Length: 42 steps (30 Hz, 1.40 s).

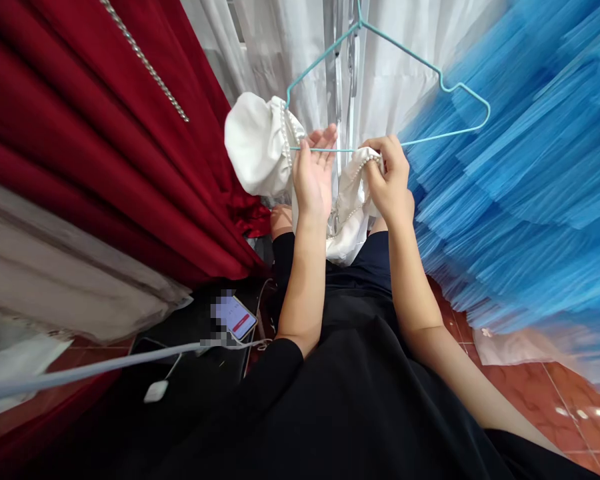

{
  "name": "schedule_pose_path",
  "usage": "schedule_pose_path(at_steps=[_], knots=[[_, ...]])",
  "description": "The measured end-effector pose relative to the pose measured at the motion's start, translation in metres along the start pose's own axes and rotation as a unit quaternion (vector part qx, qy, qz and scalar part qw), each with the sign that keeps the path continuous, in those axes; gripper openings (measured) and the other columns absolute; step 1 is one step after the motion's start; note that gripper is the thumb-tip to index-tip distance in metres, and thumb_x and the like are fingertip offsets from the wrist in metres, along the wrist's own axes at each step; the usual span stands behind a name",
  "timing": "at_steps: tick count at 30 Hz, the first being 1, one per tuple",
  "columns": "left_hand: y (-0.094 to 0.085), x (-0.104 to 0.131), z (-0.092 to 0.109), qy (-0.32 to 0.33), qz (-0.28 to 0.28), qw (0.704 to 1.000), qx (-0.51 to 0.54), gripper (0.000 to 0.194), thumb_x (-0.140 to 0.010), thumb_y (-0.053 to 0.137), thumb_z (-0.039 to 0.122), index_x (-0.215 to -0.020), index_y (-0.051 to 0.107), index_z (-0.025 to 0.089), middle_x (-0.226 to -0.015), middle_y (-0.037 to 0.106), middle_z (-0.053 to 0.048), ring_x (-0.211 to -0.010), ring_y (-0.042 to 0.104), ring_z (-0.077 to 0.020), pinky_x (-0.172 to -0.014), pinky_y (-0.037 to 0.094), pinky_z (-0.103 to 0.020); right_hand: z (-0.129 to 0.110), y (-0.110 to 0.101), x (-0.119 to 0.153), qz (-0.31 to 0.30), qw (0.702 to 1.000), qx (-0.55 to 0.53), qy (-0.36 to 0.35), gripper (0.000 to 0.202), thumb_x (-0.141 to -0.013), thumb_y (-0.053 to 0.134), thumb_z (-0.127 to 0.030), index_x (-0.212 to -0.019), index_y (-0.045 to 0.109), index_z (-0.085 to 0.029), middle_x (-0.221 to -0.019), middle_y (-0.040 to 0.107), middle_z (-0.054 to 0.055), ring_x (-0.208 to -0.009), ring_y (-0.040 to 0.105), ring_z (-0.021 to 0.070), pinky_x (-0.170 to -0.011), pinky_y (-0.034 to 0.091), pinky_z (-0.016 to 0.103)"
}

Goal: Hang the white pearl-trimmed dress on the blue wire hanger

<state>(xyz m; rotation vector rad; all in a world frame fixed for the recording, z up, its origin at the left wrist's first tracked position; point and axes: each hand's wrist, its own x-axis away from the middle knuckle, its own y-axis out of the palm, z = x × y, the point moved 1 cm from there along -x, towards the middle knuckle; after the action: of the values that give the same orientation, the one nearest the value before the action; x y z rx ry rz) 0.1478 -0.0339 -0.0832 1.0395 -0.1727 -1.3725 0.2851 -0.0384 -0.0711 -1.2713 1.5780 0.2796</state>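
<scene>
A light-blue hanger (pixel 400 48) hangs in front of me, its hook cut off by the top edge. On its left end sits a white garment (pixel 255 143), with a puffed part gathered at a row of pearl beads. More of its beaded cloth droops between my forearms over my lap. My left hand (pixel 314 177) is at the bottom bar beside the puffed part, palm up, fingers stretched out and apart. My right hand (pixel 391 177) pinches the beaded edge of the garment at the bar, right of centre. The hanger's right shoulder is bare.
Dark red drapery (pixel 130 153) with a rhinestone strip fills the left. Layered blue tulle (pixel 530 167) stands close on the right. White curtains (pixel 405 73) hang behind the hanger. A lit phone (pixel 237 317), a cable and a white charger (pixel 156 391) lie on a black surface at lower left.
</scene>
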Motion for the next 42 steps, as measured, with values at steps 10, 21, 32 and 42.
schedule_pose_path(at_steps=[10,21,32,42], knots=[[0.005,0.001,0.015,0.042,0.047,0.998,-0.027,0.039,-0.104,0.042,0.047,-0.075,0.04,0.022,-0.063,0.042,0.003,-0.065,0.06,-0.013,-0.086,0.057,-0.03,0.038,-0.035,0.01,0.302,0.947,0.054,0.092,0.034,-0.07,0.04,0.003,-0.092,0.052,-0.019,-0.101,0.05,0.005,-0.086,0.052,0.0146,-0.059,0.04,0.023],[0.014,0.005,0.008,0.05,0.034,0.998,0.019,0.035,-0.105,0.041,0.039,-0.074,0.04,0.021,-0.062,0.039,0.004,-0.062,0.057,-0.0126,-0.086,0.057,-0.031,0.094,-0.104,-0.067,0.315,0.94,0.036,0.122,0.039,-0.062,0.042,0.017,-0.072,0.043,-0.021,-0.074,0.047,-0.001,-0.065,0.047,0.0098,-0.056,0.029,0.022],[0.002,-0.002,0.021,0.03,0.034,0.998,0.031,0.04,-0.103,0.048,0.047,-0.074,0.041,0.021,-0.059,0.038,0.005,-0.06,0.058,-0.0113,-0.085,0.058,-0.031,0.073,-0.111,-0.085,0.261,0.953,0.119,0.099,0.035,-0.062,0.041,0.015,-0.072,0.043,-0.019,-0.076,0.051,0.0,-0.07,0.052,0.009,-0.058,0.031,0.02],[-0.004,-0.009,0.019,0.021,0.065,0.998,-0.011,0.048,-0.099,0.048,0.061,-0.074,0.04,0.021,-0.059,0.038,0.005,-0.062,0.059,-0.0126,-0.078,0.058,-0.028,0.071,-0.111,-0.057,0.179,0.968,0.151,0.09,0.024,-0.067,0.051,0.008,-0.071,0.047,-0.016,-0.075,0.053,-0.001,-0.064,0.044,0.0058,-0.059,0.034,0.02]])
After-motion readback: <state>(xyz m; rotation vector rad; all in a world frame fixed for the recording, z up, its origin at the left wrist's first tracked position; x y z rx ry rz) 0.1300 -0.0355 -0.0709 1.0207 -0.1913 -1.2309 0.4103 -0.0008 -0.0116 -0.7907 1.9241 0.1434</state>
